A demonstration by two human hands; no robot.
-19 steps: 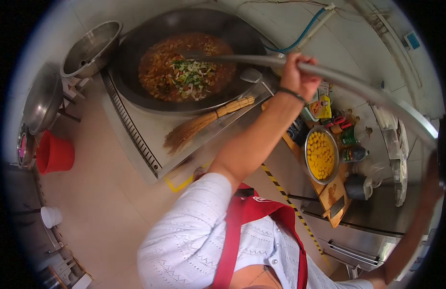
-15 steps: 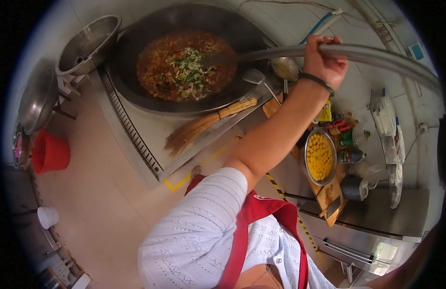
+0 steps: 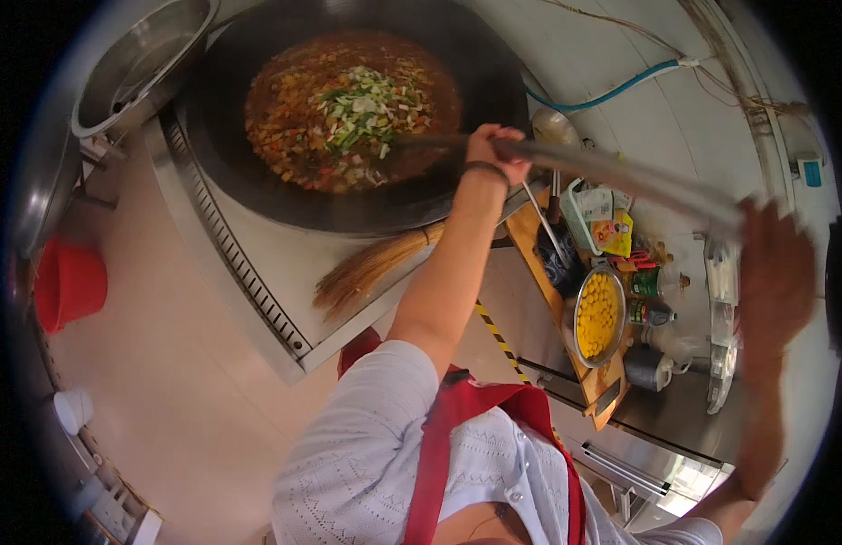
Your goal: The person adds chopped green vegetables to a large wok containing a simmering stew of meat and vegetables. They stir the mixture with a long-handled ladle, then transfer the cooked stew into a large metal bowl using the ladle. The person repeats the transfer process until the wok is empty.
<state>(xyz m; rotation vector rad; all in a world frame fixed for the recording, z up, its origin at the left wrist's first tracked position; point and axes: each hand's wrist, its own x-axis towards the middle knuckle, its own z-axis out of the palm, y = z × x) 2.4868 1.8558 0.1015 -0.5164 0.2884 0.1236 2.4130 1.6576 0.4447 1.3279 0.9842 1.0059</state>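
Note:
A large black wok (image 3: 212, 186) holds a reddish-brown stew of diced food (image 3: 289, 109), with chopped green and white scallion (image 3: 366, 113) heaped in the middle. My left hand (image 3: 499, 154) is closed around a long-handled stirring tool (image 3: 612, 168) beyond the wok's right rim. The tool's head is sunk in the food, so its shape is hidden. At the handle's far right end, my right hand (image 3: 777, 272) meets the handle and appears wrapped on it, though motion blurs its fingers. A straw brush (image 3: 375, 270) lies on the stove ledge below the wok.
Metal basins (image 3: 148, 68) stand left of the wok, above a red bucket (image 3: 73, 283). At the right, a wooden board (image 3: 575, 363) carries a bowl of yellow balls (image 3: 599, 316), beside bottles (image 3: 652, 312) and a dark jug (image 3: 651, 368). A ladle (image 3: 555, 127) rests near the wok.
My left hand has moved left and down with the handle, toward the wok. My right hand has come into view at the handle's end. The whole view has shifted a little.

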